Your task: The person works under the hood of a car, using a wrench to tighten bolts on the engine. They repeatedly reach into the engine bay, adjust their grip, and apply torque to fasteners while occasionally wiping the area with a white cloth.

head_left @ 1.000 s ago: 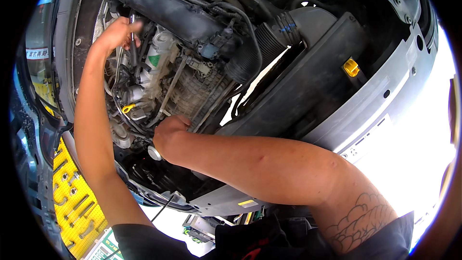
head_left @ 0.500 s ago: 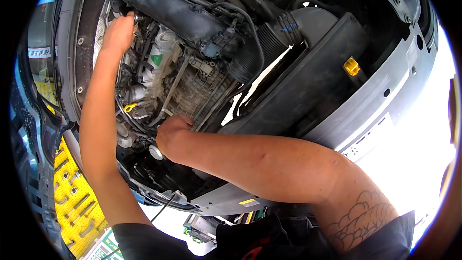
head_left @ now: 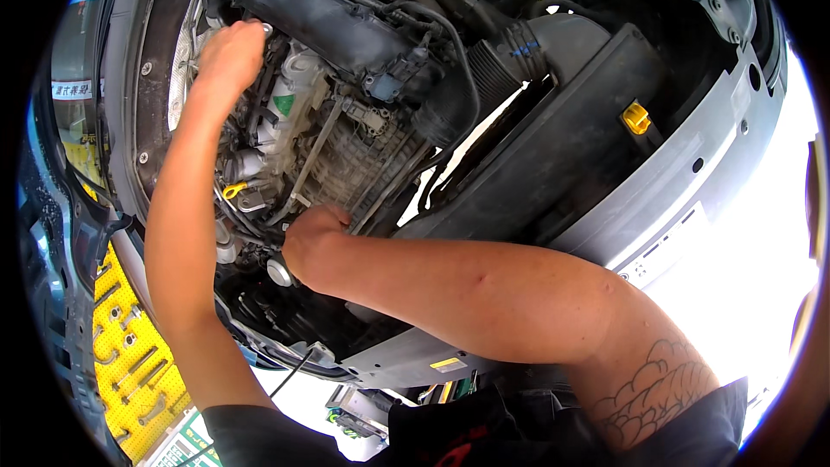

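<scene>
Under the raised hood, my left hand [head_left: 231, 54] is closed at the far left of the engine. A small piece of a silver metal tool [head_left: 267, 28] shows at its fingers; the rest is hidden. Just right of that hand runs the thick black intake duct [head_left: 298, 17]. My right hand [head_left: 313, 240] is curled against the near end of the engine [head_left: 346, 164], fingers mostly hidden below. Whatever it grips there is out of sight. A round silver cap [head_left: 279, 272] sits beside its wrist. The yellow dipstick handle [head_left: 233, 190] lies between my arms.
A ribbed black air hose [head_left: 451, 104] crosses toward a long black panel [head_left: 536, 147] with a yellow cap [head_left: 635, 118]. The grey front body edge [head_left: 657, 173] curves along the right. At lower left hangs a yellow pegboard [head_left: 143, 355] with wrenches.
My left hand has moved a little right, and the silver piece at its fingers has moved with it. My right hand stays almost where it was.
</scene>
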Demonstrator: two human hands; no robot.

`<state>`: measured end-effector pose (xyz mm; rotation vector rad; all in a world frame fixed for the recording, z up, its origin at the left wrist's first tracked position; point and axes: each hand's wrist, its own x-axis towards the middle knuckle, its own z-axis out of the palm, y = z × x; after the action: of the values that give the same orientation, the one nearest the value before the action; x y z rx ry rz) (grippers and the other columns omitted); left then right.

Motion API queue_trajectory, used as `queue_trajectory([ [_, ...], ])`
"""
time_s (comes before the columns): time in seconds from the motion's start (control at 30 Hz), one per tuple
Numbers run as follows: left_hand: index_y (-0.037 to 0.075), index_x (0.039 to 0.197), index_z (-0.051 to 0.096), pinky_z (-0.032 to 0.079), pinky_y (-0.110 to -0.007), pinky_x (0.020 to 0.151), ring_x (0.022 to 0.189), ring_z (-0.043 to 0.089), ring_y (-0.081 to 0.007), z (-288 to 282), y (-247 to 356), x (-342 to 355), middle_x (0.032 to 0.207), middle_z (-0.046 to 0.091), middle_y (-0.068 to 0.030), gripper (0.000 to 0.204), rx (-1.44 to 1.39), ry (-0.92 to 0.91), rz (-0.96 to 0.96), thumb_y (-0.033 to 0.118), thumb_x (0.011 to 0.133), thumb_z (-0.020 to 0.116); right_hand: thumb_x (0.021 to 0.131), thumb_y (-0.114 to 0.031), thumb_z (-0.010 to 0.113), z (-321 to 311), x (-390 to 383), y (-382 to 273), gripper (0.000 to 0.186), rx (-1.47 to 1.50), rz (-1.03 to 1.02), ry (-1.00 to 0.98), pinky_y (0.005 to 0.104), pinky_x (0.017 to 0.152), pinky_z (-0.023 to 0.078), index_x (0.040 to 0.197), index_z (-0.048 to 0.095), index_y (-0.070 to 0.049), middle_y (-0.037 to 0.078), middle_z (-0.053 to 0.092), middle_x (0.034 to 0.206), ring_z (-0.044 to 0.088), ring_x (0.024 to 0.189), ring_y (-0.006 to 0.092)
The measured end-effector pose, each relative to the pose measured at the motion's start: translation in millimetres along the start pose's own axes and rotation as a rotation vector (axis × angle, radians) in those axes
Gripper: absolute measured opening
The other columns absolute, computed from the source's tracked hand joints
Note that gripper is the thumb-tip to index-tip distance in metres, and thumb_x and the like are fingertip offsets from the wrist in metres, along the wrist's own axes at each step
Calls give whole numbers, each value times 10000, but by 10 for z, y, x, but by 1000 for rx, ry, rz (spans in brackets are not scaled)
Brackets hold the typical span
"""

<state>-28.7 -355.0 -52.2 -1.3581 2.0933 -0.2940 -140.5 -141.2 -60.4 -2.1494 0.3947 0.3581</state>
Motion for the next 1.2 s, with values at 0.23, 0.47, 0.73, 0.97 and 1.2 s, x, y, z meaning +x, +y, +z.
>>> queue_trajectory([
  [0.23,-34,1220,461,504,-367,701,671,616,-209,184,-320,-34,774,605,-128,300,-796,-83,-202,97,964,547,784,-224,735,-22,7,-34,337,11,8,-31,533,728,540,1114,750,-158,27,720,1138,689,996,273],
  [0.47,-5,1190,468,466,-331,481,555,513,-147,326,-293,-16,695,509,-49,245,-1054,-33,-387,106,983,540,778,-204,742,-48,-34,-44,350,-13,-7,-46,536,747,541,1123,745,-146,40,718,1144,687,1006,280],
  [0.73,-4,1216,465,481,-397,499,491,591,-251,72,-69,-118,782,618,-180,269,-795,8,-460,146,998,514,802,-196,706,-61,-57,-4,325,-16,-67,-33,530,730,535,1099,725,-63,117,702,1067,670,933,317],
  [0.97,-54,1141,471,501,-382,465,491,574,-221,138,-13,-158,731,590,-155,248,-959,-24,-538,152,1006,499,779,-208,747,-72,-30,-30,359,-49,-3,-37,528,754,548,1133,742,-144,45,713,1161,683,1022,279],
  [1.2,-32,1017,475,481,-362,420,504,535,-174,24,46,3,684,500,-63,202,-1154,-102,-620,170,1013,485,753,-217,767,-116,-73,23,360,-23,12,-18,487,712,556,1105,752,-147,27,720,1127,692,998,250],
])
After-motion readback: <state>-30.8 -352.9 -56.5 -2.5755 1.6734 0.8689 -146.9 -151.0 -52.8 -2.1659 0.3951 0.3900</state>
